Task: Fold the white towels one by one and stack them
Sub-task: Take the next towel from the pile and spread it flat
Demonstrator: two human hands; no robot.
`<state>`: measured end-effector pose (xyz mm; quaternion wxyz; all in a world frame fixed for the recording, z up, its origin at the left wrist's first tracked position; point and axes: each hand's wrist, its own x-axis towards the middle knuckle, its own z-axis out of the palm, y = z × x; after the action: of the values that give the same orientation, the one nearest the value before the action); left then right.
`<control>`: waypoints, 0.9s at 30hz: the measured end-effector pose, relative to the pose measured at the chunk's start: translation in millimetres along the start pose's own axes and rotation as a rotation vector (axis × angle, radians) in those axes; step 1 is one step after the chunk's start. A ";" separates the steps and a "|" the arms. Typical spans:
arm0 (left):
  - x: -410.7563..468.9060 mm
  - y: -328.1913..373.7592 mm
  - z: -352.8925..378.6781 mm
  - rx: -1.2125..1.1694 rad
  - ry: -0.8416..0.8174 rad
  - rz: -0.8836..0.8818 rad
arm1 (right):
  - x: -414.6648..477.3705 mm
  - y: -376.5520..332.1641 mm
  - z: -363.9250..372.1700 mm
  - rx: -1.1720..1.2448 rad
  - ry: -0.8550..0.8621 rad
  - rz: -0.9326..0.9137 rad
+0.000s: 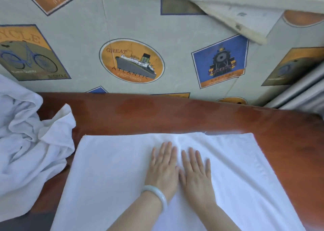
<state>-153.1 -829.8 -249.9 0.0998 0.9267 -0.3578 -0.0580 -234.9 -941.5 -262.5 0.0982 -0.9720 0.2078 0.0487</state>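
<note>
A white towel (108, 174) lies spread flat on the reddish-brown wooden table (175, 115), reaching to the bottom of the view. Both of my hands lie flat on its middle, side by side, fingers straight and pointing away from me. My left hand (164, 169) wears a pale green bangle at the wrist. My right hand (197, 173) presses the cloth just beside it. A small ridge of wrinkles runs in the towel ahead of my fingertips. A crumpled heap of white towels (26, 143) sits at the left edge of the table.
Behind the table hangs a grey-green cloth (175, 29) printed with ship, bicycle and train pictures. A worn pale board (233, 20) leans at the upper right. Grey metal slats (301, 94) stand at the right edge.
</note>
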 end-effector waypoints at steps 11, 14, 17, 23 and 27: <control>8.6 6.1 23.9 0.069 0.043 -0.063 | 68.8 172.3 -81.9 0.381 0.329 0.456; 8.2 5.5 25.5 0.095 0.050 -0.066 | 88.4 204.2 -83.5 0.395 0.238 0.587; 8.7 6.6 25.9 0.098 0.042 -0.073 | 101.3 217.8 -82.0 0.409 0.194 0.577; 8.6 7.7 23.7 0.110 0.030 -0.090 | 119.6 241.9 -81.8 0.526 0.189 0.618; 7.6 9.2 21.4 0.131 0.037 -0.090 | 124.8 258.7 -90.4 0.576 0.271 0.664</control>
<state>-157.4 -844.7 -268.9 0.0429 0.9473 -0.3167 -0.0219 -223.5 -1241.2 -235.3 0.3153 -0.7835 0.5242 -0.1097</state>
